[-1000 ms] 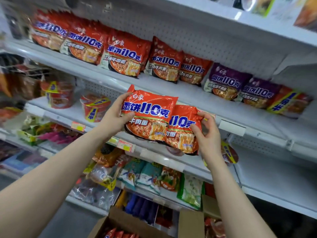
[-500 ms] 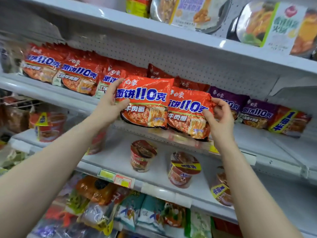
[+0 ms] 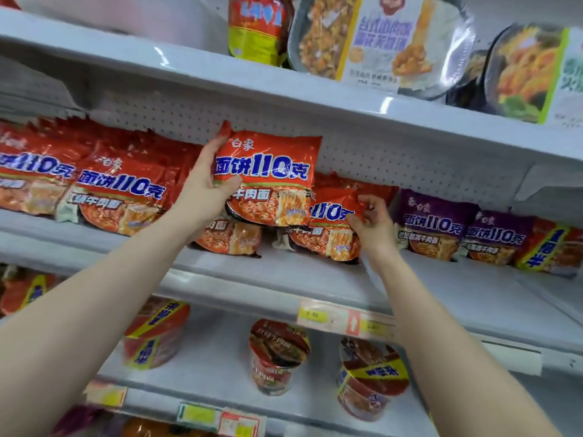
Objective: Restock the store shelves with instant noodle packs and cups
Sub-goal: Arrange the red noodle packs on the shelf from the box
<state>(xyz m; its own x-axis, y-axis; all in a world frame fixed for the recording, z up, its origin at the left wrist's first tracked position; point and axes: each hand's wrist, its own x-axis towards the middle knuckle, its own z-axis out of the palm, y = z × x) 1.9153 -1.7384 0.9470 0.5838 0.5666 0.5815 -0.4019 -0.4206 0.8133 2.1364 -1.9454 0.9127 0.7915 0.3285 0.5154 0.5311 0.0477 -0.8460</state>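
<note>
My left hand [image 3: 202,190] grips a red instant noodle pack [image 3: 268,175] by its left edge and holds it upright above the middle shelf [image 3: 284,272]. My right hand [image 3: 372,225] holds a second red noodle pack [image 3: 328,228], which stands on that shelf in the row, partly behind the first. Another red pack [image 3: 230,236] shows below the left-hand pack. More red packs [image 3: 120,190] fill the shelf to the left.
Purple noodle packs [image 3: 432,225] stand on the shelf right of my right hand. Noodle cups [image 3: 277,354] sit on the shelf below, behind price tags [image 3: 347,321]. Boxed meal bowls [image 3: 378,42] line the top shelf. A perforated back panel closes the shelf.
Both hands rose and moved forward to the middle shelf. The right-hand pack now rests on the shelf among the red packs; the left-hand pack is still held above it.
</note>
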